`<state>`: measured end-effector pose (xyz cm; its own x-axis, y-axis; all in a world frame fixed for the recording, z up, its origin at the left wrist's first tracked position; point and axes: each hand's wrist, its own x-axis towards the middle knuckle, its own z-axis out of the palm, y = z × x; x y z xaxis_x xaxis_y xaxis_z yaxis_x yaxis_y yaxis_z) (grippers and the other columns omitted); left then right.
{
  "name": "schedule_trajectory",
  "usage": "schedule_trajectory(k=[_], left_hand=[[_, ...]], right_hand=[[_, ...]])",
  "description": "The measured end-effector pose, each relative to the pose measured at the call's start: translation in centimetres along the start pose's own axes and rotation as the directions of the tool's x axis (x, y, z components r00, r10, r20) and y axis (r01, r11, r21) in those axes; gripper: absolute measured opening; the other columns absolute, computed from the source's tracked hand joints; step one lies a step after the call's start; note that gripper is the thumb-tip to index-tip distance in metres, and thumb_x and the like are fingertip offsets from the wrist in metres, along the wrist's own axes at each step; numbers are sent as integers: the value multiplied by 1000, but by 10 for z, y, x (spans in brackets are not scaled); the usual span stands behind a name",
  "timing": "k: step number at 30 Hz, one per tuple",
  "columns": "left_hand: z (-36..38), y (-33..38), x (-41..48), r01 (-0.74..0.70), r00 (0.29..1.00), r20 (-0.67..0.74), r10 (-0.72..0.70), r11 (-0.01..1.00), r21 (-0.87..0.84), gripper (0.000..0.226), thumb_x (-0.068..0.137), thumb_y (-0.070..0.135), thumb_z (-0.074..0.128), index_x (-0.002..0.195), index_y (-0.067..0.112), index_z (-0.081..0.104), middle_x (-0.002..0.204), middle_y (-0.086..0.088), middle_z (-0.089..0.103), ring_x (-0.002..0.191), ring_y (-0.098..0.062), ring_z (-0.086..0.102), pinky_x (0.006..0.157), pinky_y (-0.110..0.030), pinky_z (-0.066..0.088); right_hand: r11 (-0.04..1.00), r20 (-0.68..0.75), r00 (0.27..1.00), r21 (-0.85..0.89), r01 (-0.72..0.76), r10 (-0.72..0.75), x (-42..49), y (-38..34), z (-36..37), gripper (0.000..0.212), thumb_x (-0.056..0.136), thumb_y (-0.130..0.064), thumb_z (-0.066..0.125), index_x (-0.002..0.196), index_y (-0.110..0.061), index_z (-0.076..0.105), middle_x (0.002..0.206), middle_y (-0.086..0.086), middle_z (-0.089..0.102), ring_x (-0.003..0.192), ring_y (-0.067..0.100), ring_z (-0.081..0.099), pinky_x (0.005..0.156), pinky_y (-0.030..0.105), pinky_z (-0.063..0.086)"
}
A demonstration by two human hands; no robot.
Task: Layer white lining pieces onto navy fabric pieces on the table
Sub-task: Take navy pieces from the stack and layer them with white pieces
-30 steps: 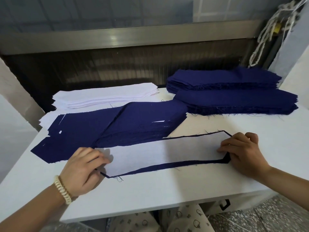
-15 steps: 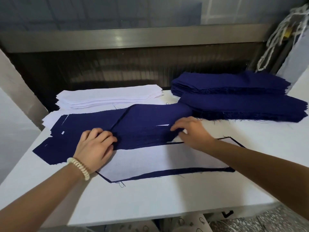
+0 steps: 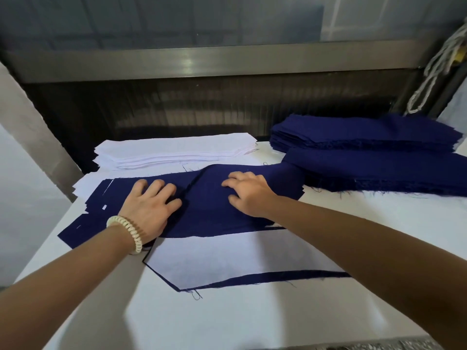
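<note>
A white lining piece (image 3: 235, 256) lies on a navy fabric piece (image 3: 265, 277) near the table's front, with navy edges showing around it. Behind it sits a spread pile of layered navy pieces (image 3: 217, 210). My left hand (image 3: 149, 205), with a bead bracelet on the wrist, rests flat on the pile's left part. Fingers spread, my right hand (image 3: 249, 194) presses on the pile's right part. A stack of white lining pieces (image 3: 174, 150) stands at the back left. Two stacks of navy pieces (image 3: 374, 157) stand at the back right.
The white table (image 3: 227, 319) has bare surface at the front and right. A dark ribbed wall with a metal rail runs behind it. White cord (image 3: 434, 72) hangs at the far right. A slanted post stands at the left.
Both hands left the ends of the front layered piece and moved back onto the navy pile. The camera has come closer to the table.
</note>
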<state>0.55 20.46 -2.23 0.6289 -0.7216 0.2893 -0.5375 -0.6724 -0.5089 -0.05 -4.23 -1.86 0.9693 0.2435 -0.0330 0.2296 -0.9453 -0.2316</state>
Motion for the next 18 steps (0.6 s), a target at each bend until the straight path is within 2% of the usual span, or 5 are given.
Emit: schedule_trajectory(k=[4,7,12,15,18], left_hand=[[3,-13,1,38,999,19,-38,999,12,31,47,14,77,77,11,70,92,-12,61,83,-34,58,75,-47,38],[7,-25,5,109,994,-16,-109,993,46,18,61,15,63,76,7,67,90,-13,61,81,-34,56,75,-44,32],[13,-43,13,313,947,63,-315,949,43,25,56,6,75,80,2,69,98,-19,61,91,-41,54,82,-49,27],[18,-49,18,350,910,185,-371,927,135,27,68,12,69,95,11,70,116,-13,57,107,-37,48,90,-49,23],[23,-52,22,320,897,233,-377,915,248,36,82,22,56,118,30,59,134,1,41,121,-25,35,94,-46,16]], right_hand=[[999,-17,999,30,-43,43,9,1,-4,41,97,-25,41,138,-23,41,143,-1,34,127,21,33,103,34,25],[994,-44,996,81,-74,78,16,3,-9,40,96,-22,43,136,-21,44,141,0,38,126,21,36,104,33,26],[989,-93,987,87,-121,129,30,2,-11,40,94,-21,45,134,-19,45,138,2,43,123,22,39,104,33,29],[988,-121,981,64,-144,150,38,4,-9,41,93,-21,44,134,-19,44,136,2,43,121,23,37,101,34,28],[985,-137,975,52,-167,173,43,7,-7,40,92,-21,44,132,-18,45,133,4,46,119,25,37,99,36,28]])
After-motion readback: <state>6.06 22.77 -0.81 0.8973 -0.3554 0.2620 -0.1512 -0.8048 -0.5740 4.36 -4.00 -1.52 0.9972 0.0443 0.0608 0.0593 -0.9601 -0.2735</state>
